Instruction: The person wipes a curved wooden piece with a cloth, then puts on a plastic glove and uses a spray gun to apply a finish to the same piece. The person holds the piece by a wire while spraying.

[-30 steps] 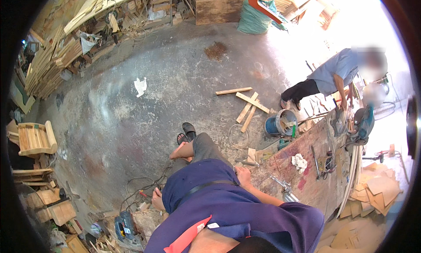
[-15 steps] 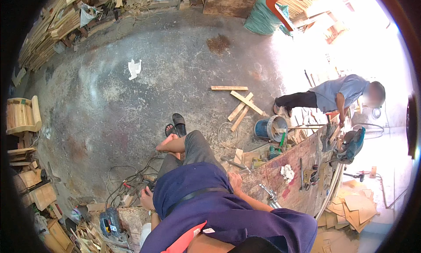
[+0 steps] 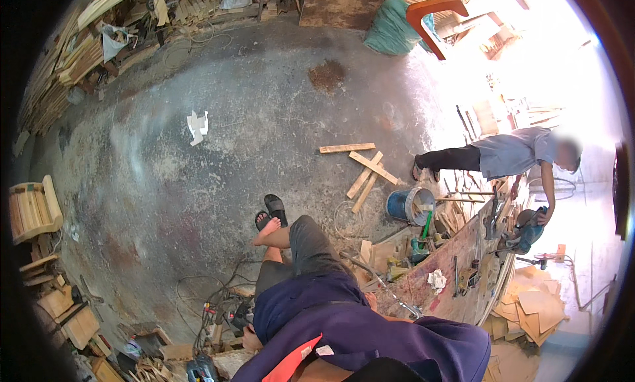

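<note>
Both hands are partly hidden by the shirt (image 3: pixel 410 339); finger opening and hold cannot be told. The left hand (image 3: pixel 251 341) is placed beside a black tool (image 3: pixel 242 314). The right hand (image 3: pixel 372 301) is seen by the surface's (image 3: pixel 411 286) near end, where a spray gun (image 3: pixel 411 309) is laid.

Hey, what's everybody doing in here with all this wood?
Someone in a purple shirt has their legs crossed. Their left hand is down by what looks like a dark tool, and I can't tell if it's held; their right hand, mostly hidden, is near the workbench. Farther off, a co-worker has reached out to a teal power tool. Wooden strips lie on the floor near a blue bucket.
</note>
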Motion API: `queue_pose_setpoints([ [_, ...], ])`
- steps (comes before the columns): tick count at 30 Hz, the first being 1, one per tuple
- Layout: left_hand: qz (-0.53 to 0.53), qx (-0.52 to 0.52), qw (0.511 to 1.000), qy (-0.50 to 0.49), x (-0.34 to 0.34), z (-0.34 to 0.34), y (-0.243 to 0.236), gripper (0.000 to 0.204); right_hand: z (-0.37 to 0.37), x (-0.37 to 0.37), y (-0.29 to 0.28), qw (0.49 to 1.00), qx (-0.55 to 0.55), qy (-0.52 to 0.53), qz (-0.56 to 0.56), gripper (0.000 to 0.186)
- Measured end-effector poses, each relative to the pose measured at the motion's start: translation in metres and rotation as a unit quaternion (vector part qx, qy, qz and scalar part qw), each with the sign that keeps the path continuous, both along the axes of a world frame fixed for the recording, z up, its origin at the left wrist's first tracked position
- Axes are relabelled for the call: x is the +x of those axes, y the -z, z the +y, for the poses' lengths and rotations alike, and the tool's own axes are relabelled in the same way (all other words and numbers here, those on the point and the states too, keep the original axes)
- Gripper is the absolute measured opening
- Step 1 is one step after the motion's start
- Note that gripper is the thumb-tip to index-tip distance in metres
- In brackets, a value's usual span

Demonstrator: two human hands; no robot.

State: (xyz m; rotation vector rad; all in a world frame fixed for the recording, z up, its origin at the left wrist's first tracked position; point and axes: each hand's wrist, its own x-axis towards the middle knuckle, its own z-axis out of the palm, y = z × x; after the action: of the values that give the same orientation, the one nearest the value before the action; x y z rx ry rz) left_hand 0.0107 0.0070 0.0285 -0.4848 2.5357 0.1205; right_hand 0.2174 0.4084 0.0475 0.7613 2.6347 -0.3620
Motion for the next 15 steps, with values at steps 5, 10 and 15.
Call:
queue_pose_setpoints([
  [5,-0.067,0.03,0.997,0.0,-0.019,-0.013,0.045,0.042,0.024,-0.04,0.009,0.998,-0.043,0.031,-0.018,0.027],
  [10,-0.087,0.072,0.994,0.005,-0.069,-0.003,0.087,0.042,0.066,-0.104,0.044,0.991,-0.09,0.092,-0.02,0.027],
  [15,-0.038,0.129,0.991,0.027,-0.183,0.044,0.11,0.043,0.108,-0.181,0.092,0.977,-0.136,0.164,-0.012,0.027],
])
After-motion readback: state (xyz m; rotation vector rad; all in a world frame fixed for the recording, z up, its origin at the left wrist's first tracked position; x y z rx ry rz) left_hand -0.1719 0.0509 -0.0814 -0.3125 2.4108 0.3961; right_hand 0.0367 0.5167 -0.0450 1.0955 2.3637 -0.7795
